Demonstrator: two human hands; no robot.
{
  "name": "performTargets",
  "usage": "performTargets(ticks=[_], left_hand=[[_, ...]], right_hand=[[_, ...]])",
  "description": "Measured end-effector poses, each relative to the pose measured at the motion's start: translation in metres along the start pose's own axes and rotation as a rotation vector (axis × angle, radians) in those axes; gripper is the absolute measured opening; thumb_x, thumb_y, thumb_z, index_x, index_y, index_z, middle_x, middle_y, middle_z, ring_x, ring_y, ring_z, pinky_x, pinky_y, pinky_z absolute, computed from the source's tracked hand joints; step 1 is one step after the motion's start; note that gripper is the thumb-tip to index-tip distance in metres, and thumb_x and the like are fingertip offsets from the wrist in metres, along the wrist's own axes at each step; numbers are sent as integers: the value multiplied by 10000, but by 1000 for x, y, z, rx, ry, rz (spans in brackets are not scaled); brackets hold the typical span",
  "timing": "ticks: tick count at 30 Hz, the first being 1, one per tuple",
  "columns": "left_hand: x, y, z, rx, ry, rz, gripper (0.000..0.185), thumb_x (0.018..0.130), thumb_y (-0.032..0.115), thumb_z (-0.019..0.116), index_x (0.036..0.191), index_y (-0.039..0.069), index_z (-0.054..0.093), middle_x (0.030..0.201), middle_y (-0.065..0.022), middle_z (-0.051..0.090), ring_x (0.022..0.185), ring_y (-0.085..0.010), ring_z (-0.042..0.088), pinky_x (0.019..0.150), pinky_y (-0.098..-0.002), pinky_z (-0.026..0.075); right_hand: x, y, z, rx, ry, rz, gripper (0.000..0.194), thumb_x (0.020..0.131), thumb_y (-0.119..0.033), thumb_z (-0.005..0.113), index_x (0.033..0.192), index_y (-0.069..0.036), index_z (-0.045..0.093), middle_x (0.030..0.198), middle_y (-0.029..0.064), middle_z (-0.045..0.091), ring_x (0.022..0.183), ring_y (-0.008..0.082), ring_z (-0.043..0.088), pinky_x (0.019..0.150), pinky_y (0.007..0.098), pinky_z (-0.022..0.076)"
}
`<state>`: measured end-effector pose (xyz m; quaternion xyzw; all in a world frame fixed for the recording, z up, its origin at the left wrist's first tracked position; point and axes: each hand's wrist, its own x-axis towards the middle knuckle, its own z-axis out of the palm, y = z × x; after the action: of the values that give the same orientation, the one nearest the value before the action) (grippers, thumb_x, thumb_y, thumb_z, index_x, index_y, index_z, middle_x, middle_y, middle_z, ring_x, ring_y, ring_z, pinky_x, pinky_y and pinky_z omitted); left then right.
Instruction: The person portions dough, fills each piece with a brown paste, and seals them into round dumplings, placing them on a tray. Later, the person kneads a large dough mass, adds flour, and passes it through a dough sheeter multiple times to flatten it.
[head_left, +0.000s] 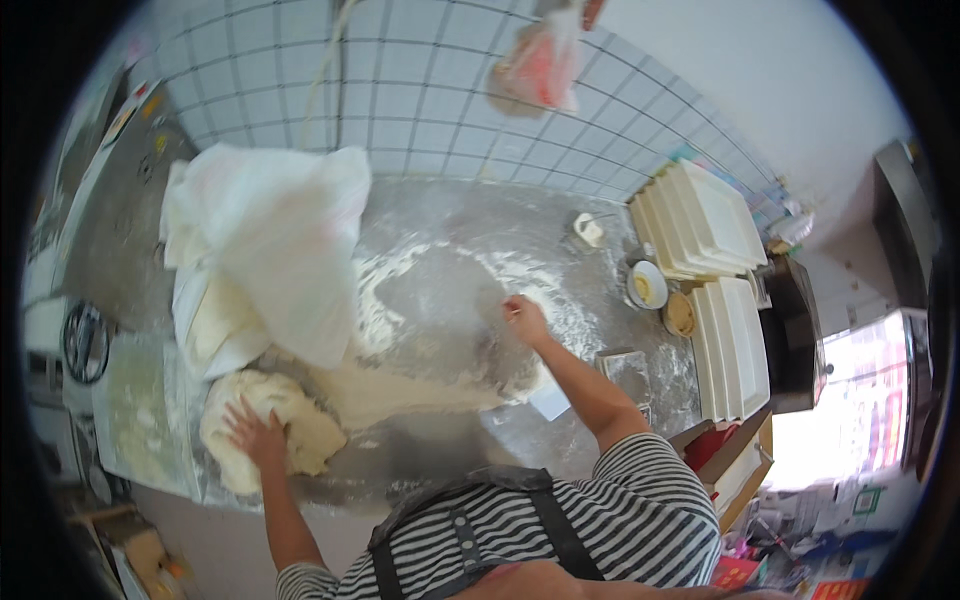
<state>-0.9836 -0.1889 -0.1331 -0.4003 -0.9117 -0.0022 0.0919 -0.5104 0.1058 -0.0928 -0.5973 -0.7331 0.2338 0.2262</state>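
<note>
My left hand (259, 433) lies on a large lump of pale dough (311, 442) at the table's front left, palm down with the fingers spread. Behind that lump, more dough (225, 319) shows from under a white cloth or plastic sheet (285, 225). Out over the middle of the metal table (442, 292), my right hand (526, 319) is curled into a loose fist, and I see no object in it. White flour (382, 300) is scattered on the table in a rough ring around the middle. A flat white piece, perhaps a dough scraper (550, 400), lies below my right forearm.
Stacked white trays (720, 210) line the right side, with another stack (731, 349) nearer me. Beside them stand a bowl with yellow contents (646, 285) and a small container with white contents (589, 229). A tiled wall (435, 90) closes the back; a plastic bag (544, 67) hangs there.
</note>
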Motion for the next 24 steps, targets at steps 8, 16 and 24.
performTargets(ticks=[8,16,24], left_hand=[[16,30,-17,-61,-207,-150,637,884,368,446,1412,124,186,1468,-152,128,1355,-326,104,1051,-545,106],[11,59,12,105,-77,-113,648,886,405,419,1421,145,160,1466,-146,138,1344,-347,128,1051,-542,120],[26,67,3,227,-214,-202,724,838,504,430,1427,193,144,1482,-108,102,1349,-345,108,1056,-547,81]], right_hand=[[117,162,-105,-381,332,148,290,719,-75,563,1000,-6,581,1004,220,557,952,373,537,819,430,442],[165,203,-112,-579,127,262,246,735,-10,472,967,-5,556,1018,197,557,954,371,545,802,434,454],[139,157,-92,-709,120,-44,100,760,-99,550,849,-57,526,894,150,581,835,351,565,686,441,464]])
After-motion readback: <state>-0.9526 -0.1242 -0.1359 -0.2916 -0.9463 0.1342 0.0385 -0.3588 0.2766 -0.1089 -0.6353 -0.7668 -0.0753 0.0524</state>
